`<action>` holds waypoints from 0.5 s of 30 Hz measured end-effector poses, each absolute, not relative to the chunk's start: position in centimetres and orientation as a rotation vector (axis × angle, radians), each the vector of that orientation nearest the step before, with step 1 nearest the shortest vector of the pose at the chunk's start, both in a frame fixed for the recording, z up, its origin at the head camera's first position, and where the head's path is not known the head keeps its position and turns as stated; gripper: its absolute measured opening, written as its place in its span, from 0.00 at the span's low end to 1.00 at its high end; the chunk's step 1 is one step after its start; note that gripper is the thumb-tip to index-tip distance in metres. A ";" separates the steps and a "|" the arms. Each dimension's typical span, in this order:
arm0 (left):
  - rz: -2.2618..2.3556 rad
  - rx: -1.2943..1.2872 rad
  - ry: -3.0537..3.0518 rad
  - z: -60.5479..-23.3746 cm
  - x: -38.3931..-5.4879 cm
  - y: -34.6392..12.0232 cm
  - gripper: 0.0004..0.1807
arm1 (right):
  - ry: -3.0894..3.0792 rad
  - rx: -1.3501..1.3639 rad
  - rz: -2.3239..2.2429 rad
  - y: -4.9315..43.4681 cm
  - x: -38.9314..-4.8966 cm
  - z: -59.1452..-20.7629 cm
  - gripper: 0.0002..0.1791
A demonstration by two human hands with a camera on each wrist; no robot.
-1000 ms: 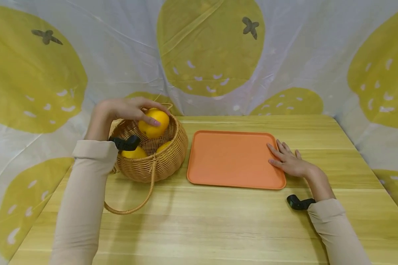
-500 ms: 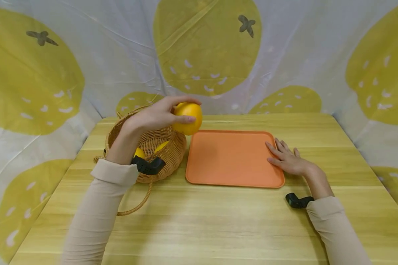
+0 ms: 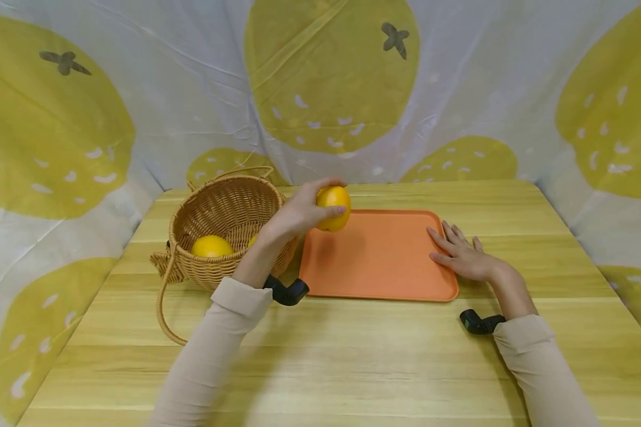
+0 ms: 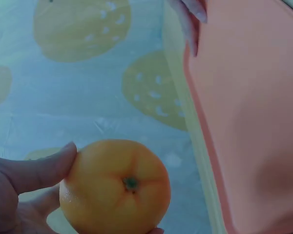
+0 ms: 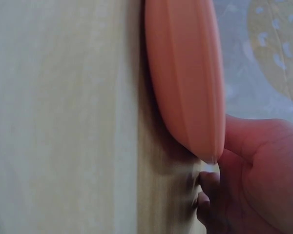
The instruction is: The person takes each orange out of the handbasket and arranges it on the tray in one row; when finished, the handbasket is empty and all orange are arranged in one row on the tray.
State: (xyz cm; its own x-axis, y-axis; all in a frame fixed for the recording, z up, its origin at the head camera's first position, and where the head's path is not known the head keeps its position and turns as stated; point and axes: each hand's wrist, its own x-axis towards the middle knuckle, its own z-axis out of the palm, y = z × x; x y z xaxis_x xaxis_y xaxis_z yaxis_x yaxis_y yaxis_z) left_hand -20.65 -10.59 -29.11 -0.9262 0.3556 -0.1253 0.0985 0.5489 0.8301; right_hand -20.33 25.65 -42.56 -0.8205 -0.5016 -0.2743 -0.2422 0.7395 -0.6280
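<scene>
My left hand holds an orange above the left part of a flat coral-coloured tray. Thumb and fingers curl round the fruit's sides; in the left wrist view the orange shows its small green stem scar and shallow grooves. At the tray's right edge rests my right hand, fingers spread, with some fingertips over the rim and others outside it. The right wrist view shows the tray's side from low down, with the thumb and palm against its corner.
A round wicker basket with rope-like handles stands left of the tray. Inside lies a yellow-orange fruit; another is mostly hidden by my left forearm. A fruit-printed cloth hangs behind the wooden table.
My left hand has lifted the orange out of the basket and carried it right over the tray, slightly lower than half a second ago. The right hand has stayed at the tray's edge.
</scene>
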 end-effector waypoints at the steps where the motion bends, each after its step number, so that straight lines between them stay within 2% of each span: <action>1: 1.332 0.353 2.517 -29.4 -20.6 -10.4 0.28 | 2.510 -0.568 -0.812 25.6 -20.3 -42.5 0.41; 15: 1.573 0.108 2.572 -35.0 -21.5 -8.2 0.30 | 2.515 -0.559 -0.804 25.5 -20.3 -42.4 0.41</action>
State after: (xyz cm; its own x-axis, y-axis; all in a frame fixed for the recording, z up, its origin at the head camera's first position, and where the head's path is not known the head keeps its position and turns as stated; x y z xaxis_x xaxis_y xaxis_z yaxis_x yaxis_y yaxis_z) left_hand -21.48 -8.24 -34.96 -0.9896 0.1260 -0.0691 -0.0040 0.4560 0.8900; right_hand -20.29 25.53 -42.38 -0.8217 -0.4953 -0.2821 -0.2399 0.7494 -0.6171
